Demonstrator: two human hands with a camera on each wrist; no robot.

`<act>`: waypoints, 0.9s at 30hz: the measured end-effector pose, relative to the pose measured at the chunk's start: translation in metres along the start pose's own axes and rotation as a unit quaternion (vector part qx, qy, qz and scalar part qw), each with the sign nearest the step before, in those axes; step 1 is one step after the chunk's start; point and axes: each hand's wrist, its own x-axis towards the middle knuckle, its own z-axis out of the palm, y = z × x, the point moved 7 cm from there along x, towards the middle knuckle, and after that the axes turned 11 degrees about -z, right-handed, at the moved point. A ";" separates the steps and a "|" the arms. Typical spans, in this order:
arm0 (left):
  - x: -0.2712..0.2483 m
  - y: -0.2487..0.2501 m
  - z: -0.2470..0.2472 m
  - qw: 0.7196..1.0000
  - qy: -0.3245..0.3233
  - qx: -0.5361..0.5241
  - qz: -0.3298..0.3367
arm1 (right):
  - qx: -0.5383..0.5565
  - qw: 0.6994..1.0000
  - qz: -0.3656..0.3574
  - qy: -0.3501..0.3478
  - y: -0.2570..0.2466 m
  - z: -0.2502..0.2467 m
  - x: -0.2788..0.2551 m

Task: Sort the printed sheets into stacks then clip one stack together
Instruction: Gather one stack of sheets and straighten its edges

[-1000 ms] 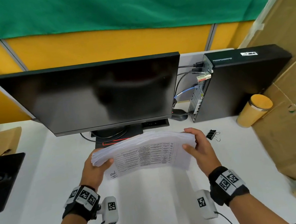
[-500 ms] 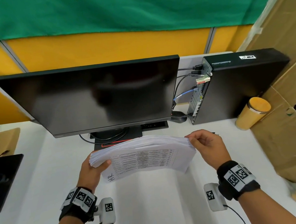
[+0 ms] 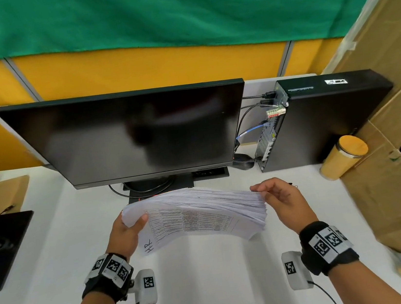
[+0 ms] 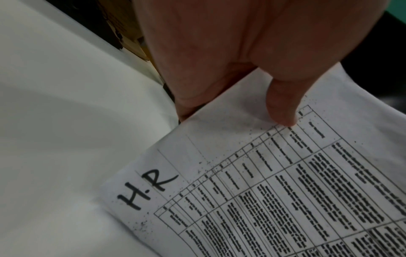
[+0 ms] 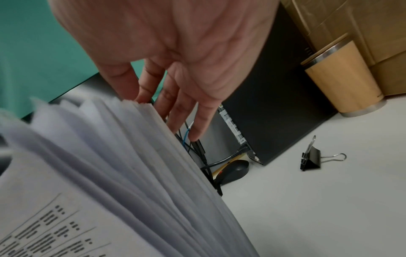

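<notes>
A thick stack of printed sheets hangs above the white desk, its top page a table marked "H.R". My left hand grips the stack's left end, thumb pressed on the top page. My right hand pinches the far right edge of the sheets between thumb and forefinger, with the other fingers stretched out; the right side of the stack is fanned. A black binder clip lies on the desk to the right, almost hidden behind my right hand in the head view.
A dark monitor stands just behind the stack, with cables and a black mouse at its base. A black computer case and a bamboo tumbler stand at the back right. Cardboard lines the right side.
My right hand has shifted from gripping the stack's right end to pinching its upper right edge, and the sheets there have fanned apart. The left hand keeps its grip.
</notes>
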 end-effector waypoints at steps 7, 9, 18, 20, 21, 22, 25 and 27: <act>0.004 0.002 -0.001 1.000 0.013 0.023 0.003 | 0.008 1.000 -0.003 0.012 0.008 0.000 -0.005; 0.003 0.003 -0.001 1.000 0.014 0.019 0.002 | 0.016 1.000 0.005 0.025 0.009 0.000 -0.003; 0.005 -0.001 -0.003 1.000 0.014 -0.005 -0.024 | 0.021 1.000 -0.001 0.004 0.014 -0.003 -0.001; 0.003 0.001 -0.002 1.000 0.014 -0.009 -0.027 | 0.026 0.999 -0.018 -0.017 0.014 0.000 -0.002; 0.002 0.002 -0.002 0.999 0.014 -0.012 -0.026 | 0.021 0.999 -0.027 -0.021 0.014 0.002 -0.002; 0.001 0.002 -0.001 0.999 0.015 -0.018 -0.025 | 0.016 0.999 -0.031 -0.017 0.015 0.002 -0.002; -0.004 0.001 -0.002 0.999 0.011 -0.022 -0.024 | 0.005 1.000 -0.027 0.006 0.018 0.004 0.003; -0.007 0.000 -0.004 1.000 0.004 -0.018 -0.021 | -0.017 1.000 -0.026 0.004 0.020 0.007 0.009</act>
